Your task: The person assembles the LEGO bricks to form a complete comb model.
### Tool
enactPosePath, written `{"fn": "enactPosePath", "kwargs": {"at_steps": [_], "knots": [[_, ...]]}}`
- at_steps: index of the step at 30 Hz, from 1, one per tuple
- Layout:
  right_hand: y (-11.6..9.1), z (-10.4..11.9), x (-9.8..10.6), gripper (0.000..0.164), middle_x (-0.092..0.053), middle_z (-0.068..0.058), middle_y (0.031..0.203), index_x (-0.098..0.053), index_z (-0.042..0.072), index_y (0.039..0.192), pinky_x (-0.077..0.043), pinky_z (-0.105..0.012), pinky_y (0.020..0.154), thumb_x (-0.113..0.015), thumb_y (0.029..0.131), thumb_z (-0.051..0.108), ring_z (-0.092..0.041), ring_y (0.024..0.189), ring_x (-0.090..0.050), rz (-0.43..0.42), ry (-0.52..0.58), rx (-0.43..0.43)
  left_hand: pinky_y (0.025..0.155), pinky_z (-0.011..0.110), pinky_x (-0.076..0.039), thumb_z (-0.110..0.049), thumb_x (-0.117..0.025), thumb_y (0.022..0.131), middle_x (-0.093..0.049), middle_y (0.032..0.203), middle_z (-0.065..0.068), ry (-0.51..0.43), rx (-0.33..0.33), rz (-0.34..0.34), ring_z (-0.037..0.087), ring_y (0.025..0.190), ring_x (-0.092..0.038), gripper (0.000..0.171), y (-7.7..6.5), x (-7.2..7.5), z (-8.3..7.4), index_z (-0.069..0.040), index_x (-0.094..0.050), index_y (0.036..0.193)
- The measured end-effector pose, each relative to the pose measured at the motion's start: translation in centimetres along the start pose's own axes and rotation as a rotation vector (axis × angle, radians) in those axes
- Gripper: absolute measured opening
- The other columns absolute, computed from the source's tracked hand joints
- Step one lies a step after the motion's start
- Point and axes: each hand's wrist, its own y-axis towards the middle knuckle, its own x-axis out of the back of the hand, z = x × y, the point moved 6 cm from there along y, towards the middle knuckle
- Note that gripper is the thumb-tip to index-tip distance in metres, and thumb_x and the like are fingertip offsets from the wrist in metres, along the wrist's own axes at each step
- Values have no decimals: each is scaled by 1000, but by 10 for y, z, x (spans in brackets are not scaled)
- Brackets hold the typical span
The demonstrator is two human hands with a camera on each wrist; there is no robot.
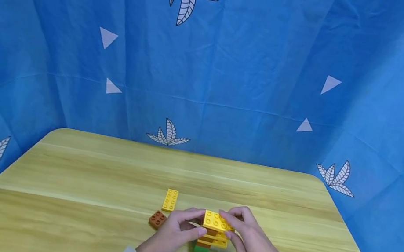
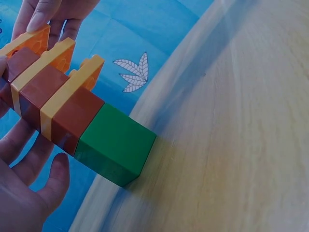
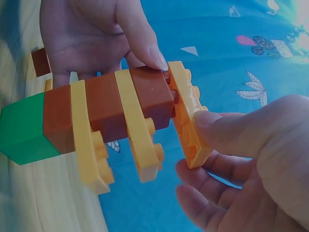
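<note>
A tower of toy building bricks stands on the table, with a green block (image 2: 116, 142) at its base. Above it, brown bricks (image 3: 152, 92) alternate with yellow plates (image 3: 135, 130) that jut out to one side. My right hand (image 1: 255, 248) pinches the topmost yellow plate (image 1: 214, 221) between thumb and fingers. In the right wrist view this plate sits slightly tilted, and brown studs show in a gap below it. My left hand (image 1: 176, 234) holds the upper tower from the other side, its thumb by the top brown brick.
A loose yellow plate (image 1: 170, 200) lies on the wooden table (image 1: 86, 196) beyond my left hand. Beside that hand is a loose brown brick (image 1: 157, 219), partly covered by it. Blue cloth (image 1: 212, 65) with leaf prints hangs around the table.
</note>
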Motion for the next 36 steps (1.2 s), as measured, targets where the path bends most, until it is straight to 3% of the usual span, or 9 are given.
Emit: {"fn": "enactPosePath", "kwargs": {"at_steps": [11,17,24,30,36], "knots": [[0,6,-2,40,-45,2,119,-53,3,132,-49,-20,78,-54,93,0,-7,95,-49,-1,-42,-10,89,26,-51,-21,-57,95,-57,126,4,13,-18,-35,18,110,-56,42,-2,1,-11,-21,-51,136],[0,4,-2,39,-45,2,118,-53,3,133,-48,-20,76,-54,94,3,-6,92,-48,-2,-16,-11,89,26,-51,-19,-56,95,-57,126,4,-1,-22,-29,16,110,-56,37,0,0,-17,-20,-54,133],[1,-5,-1,38,-49,6,115,-58,7,128,-47,-22,74,-53,97,28,-3,90,-50,-65,46,-12,87,27,-52,-21,-57,95,-58,125,4,8,-21,-19,17,109,-57,37,2,-1,-17,-20,-55,132],[1,-12,-2,36,-52,9,112,-61,10,125,-50,-24,75,-56,95,29,-5,94,-53,-82,104,-20,89,27,-52,-24,-59,94,-58,126,2,6,2,-11,22,111,-56,39,3,-2,-12,-20,-55,132],[0,-15,-3,36,-53,10,111,-61,12,125,-50,-24,75,-57,94,31,-6,95,-54,-84,120,-25,88,27,-52,-26,-59,94,-59,125,0,4,15,-12,20,111,-55,39,3,-2,-10,-22,-55,132]]}}
